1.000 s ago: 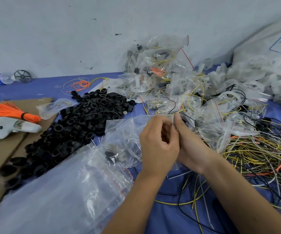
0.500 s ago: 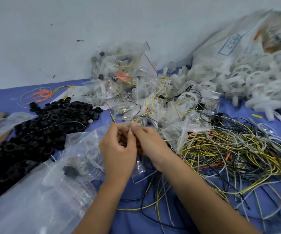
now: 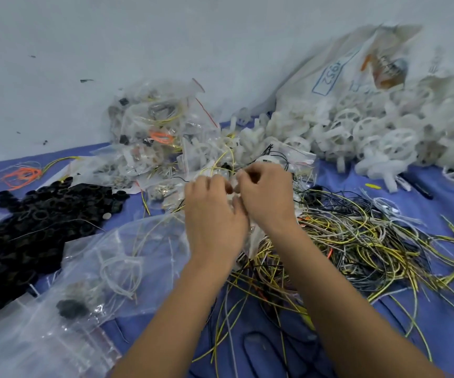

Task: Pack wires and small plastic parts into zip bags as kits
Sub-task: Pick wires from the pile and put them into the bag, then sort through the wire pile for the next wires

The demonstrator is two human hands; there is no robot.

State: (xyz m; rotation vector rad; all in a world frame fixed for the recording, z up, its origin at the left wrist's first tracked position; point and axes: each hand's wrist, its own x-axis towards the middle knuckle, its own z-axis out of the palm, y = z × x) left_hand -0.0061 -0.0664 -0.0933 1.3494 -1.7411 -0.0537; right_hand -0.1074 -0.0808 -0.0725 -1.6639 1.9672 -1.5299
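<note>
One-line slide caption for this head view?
Both hands, left hand and right hand, pinch a small zip bag above tangled wires on blue cloth.

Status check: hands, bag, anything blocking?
Left hand and right hand pinched together on a small zip bag, blurred. Contents unreadable. Loose wires underneath, nothing blocking.

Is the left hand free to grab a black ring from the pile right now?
Probably not yet: the left hand is pinching a small bag with the right hand. The black rings lie unobstructed nearby.

"1952" on white sack [image 3: 329,75]
</note>
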